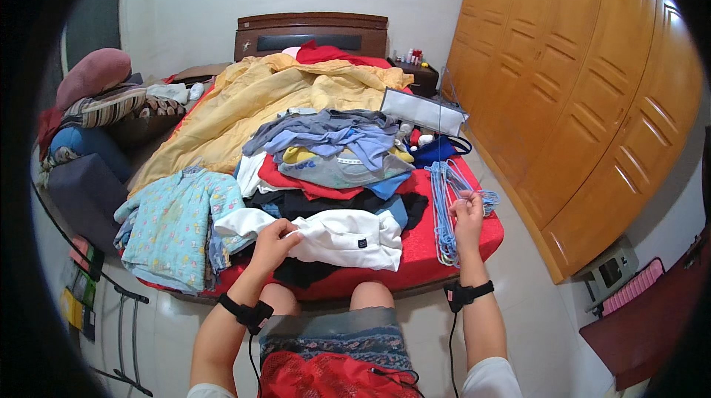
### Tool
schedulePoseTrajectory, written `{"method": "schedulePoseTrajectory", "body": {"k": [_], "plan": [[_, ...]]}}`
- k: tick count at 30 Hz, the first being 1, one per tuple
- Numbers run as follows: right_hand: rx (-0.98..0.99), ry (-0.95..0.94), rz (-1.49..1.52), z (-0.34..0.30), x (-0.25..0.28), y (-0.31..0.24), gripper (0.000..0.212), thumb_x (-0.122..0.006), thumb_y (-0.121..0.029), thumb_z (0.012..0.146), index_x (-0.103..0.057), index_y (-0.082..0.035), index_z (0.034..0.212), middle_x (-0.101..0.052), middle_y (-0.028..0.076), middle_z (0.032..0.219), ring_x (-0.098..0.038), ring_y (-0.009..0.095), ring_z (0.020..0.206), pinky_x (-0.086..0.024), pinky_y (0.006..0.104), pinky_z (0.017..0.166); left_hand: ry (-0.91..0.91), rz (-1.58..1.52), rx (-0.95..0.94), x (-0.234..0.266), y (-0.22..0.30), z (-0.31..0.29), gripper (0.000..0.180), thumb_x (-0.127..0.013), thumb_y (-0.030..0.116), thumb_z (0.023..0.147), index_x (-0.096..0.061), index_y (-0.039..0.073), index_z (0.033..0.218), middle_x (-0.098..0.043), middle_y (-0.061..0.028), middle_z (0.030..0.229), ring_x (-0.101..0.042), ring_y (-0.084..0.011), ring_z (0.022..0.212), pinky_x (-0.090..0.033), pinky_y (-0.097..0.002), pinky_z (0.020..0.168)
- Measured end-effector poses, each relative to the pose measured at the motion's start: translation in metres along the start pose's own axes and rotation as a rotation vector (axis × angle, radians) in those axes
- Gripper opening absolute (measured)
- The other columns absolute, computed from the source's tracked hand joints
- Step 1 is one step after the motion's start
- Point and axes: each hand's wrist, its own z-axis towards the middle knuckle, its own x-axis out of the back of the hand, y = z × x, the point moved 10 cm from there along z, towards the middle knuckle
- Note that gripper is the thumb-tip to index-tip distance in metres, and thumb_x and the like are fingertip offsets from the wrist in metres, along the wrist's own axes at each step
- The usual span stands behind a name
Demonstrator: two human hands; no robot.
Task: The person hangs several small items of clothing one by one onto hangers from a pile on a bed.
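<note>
A white garment (341,239) with a small dark patch lies across the front of the clothes pile. My left hand (275,242) is closed on its left part, with the fingers pinching the cloth. To the right, a bundle of thin blue wire clothes hangers (443,224) rests on the red bedcover. My right hand (466,211) is at the hook end of this bundle, its fingers closed on a hanger. Behind the white garment rises a heap of clothes (337,165) in grey, red, blue and black. A light blue patterned jacket (178,224) is spread to its left.
The bed's red cover (485,231) shows at the right, with a yellow quilt (274,94) farther back. A white-sided storage box (422,111) and a blue bag (437,150) sit right of the heap. Wooden wardrobes (563,87) line the right wall; a loaded sofa (85,183) stands left.
</note>
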Motion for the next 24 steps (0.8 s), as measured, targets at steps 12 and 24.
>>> {"method": "schedulePoseTrajectory", "body": {"k": [12,24], "plan": [[-0.221,-0.18,0.15,-0.055,-0.041,-0.03,0.026,-0.056,-0.028,0.098,-0.063,-0.006,0.087,-0.042,-0.007,0.065,-0.032,0.003,0.058,-0.026,0.0203,0.056,-0.027,0.128,0.041,0.003,-0.02,-0.006,0.027,-0.071,0.025,0.079,-0.069,-0.001,0.087,-0.066,-0.0072,0.075,-0.06,-0.0135,0.069,-0.047,-0.0281,0.064],[0.101,-0.253,-0.39,-0.067,-0.054,-0.063,0.016,-0.06,-0.01,0.087,-0.06,0.001,0.075,-0.058,0.01,0.064,-0.056,0.017,0.062,-0.044,0.03,0.06,-0.011,0.27,-0.006,-0.002,-0.014,-0.011,0.019,-0.069,0.017,0.079,-0.07,0.0,0.085,-0.068,-0.0126,0.077,-0.065,-0.0204,0.068,-0.05,-0.0317,0.064]]}}
